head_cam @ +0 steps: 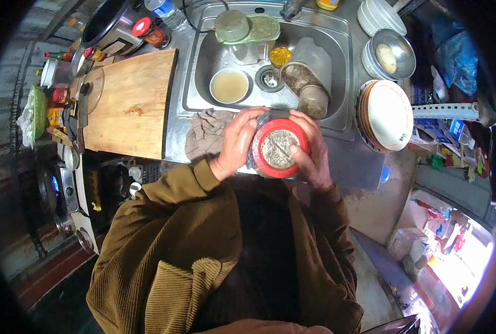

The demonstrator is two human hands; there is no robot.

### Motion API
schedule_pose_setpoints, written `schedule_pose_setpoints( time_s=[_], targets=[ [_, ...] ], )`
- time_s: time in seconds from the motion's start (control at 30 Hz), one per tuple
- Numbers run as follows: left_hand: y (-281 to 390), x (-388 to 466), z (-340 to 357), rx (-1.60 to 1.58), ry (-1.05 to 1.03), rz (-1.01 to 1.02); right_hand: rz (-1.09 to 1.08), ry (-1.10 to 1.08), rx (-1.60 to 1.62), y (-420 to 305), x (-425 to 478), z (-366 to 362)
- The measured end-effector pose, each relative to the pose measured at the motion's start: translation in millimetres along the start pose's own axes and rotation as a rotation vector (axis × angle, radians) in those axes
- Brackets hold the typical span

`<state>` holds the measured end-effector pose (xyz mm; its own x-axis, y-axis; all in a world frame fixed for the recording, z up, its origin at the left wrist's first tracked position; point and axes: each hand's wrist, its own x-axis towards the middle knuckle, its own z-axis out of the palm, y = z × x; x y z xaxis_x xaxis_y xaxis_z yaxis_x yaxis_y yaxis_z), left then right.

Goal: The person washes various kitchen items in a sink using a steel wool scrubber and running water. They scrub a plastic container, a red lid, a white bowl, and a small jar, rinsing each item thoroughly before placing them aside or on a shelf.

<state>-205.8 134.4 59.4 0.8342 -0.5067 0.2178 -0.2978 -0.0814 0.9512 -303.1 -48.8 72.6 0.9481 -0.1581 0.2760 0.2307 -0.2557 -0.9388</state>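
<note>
A round container with a red rim [268, 163] and a grimy, greyish centre is held between both hands at the front edge of the sink. My left hand [238, 140] grips its left side, with dark crumpled material showing between palm and container. On its right side is my right hand [314, 156], the thumb lying over the red rim onto the grimy centre. A grey-brown cloth [208, 134] lies beside my left hand. Behind, in the steel sink [191, 79], are a bowl of cloudy liquid [229, 86], a stained clear container [304, 81] and a yellow-topped jar [280, 56].
To the left lies a wooden cutting board [127, 100] with a knife along its far left edge. Stacked plates [387, 115] and a metal bowl [393, 54] stand right of the sink. A blue flame burns on a stove [67, 190] at the left.
</note>
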Motion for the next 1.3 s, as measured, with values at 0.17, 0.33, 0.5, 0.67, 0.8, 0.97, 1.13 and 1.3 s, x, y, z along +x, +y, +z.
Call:
schedule_pose_setpoints(
  time_s=[0.17,0.33,0.5,0.67,0.8,0.97,1.13,1.3],
  targets=[
    [-16.1,35.5,-13.6,-0.407,-0.144,-0.421,-0.060,0.028,-0.089,2.5,24.9,3.6],
    [-5.5,10.9,-8.8,-0.484,0.038,-0.465,0.096,0.358,-0.142,-7.2,-25.2,30.8],
    [-4.5,22.2,-11.0,-0.335,-0.196,-0.237,0.002,0.080,-0.164,-20.0,-5.5,19.3],
    [-7.1,43.5,-20.4,-0.496,-0.191,-0.509,-0.091,-0.052,-0.291,-3.8,22.1,1.8],
    [-13.7,32.6,-18.7,-0.608,-0.059,-0.629,0.064,0.223,-0.226,-8.0,-17.2,38.9],
    [-0.1,34.9,-21.8,-0.427,-0.208,-0.449,-0.060,0.049,-0.359,-3.3,-13.8,31.5],
    [35.6,37.1,-36.4,-0.191,-0.166,-0.299,-0.053,-0.016,-0.379,-1.9,-7.4,29.6],
    [62.6,32.5,-31.7,0.178,-0.382,0.149,-0.118,0.027,-0.293,3.7,-2.9,33.3]
  ],
)
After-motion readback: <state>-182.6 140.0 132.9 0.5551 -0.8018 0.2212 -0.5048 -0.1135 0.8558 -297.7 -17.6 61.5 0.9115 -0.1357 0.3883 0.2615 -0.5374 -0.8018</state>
